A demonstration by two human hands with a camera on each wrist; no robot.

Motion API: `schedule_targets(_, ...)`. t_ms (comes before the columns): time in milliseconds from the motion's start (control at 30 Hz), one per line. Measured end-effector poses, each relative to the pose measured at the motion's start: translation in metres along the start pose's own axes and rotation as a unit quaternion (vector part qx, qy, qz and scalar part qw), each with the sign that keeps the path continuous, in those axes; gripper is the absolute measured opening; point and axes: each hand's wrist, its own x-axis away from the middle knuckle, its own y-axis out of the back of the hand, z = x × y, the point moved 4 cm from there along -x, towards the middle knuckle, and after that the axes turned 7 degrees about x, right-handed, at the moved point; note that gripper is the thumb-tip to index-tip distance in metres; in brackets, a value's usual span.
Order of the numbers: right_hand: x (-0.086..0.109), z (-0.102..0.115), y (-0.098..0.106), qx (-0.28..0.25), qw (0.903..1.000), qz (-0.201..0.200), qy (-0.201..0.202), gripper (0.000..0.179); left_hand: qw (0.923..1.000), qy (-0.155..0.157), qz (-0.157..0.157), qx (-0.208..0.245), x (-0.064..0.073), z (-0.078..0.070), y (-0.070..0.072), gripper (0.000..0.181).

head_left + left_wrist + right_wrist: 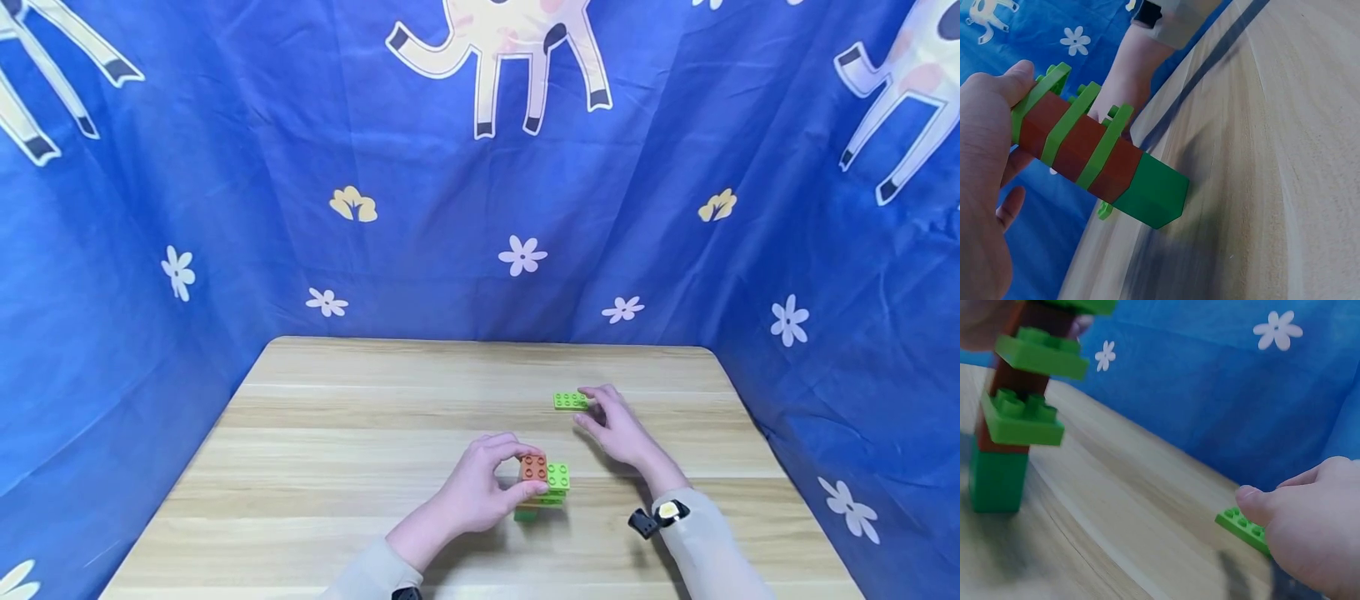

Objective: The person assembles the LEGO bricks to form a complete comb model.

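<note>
A tower of toy building bricks, with a dark green base block (999, 481), brown bricks (1107, 178) and light green plates (1072, 122) jutting out between them, stands on the table. My left hand (487, 483) grips it near the top, around the brown top brick (533, 468). Further back lies a light green eight-stud plate (567, 402), flat on the wood. My right hand (617, 425) is at its right end, thumb and fingers spread apart around that end. In the right wrist view, the right thumb (1254, 503) overlaps the plate, and part of the plate is hidden.
The wooden table (337, 467) ends at a blue curtain (420, 275) printed with flowers and animals, which rises at the back and both sides. A dark wrist strap (660, 515) sits on the right sleeve.
</note>
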Motion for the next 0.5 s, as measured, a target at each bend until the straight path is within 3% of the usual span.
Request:
schedule_targets(200,-0.011,-0.009,-0.005,0.030,0.9990,-0.019,-0.028,0.059,1.0000,-0.001,-0.002,-0.002,0.000,0.001,0.000,0.041)
schedule_targets(500,-0.023,-0.018,-0.013,0.071,0.9958,-0.005,-0.058,0.062,1.0000,0.003,-0.001,0.000,0.000,-0.001,0.000,0.040)
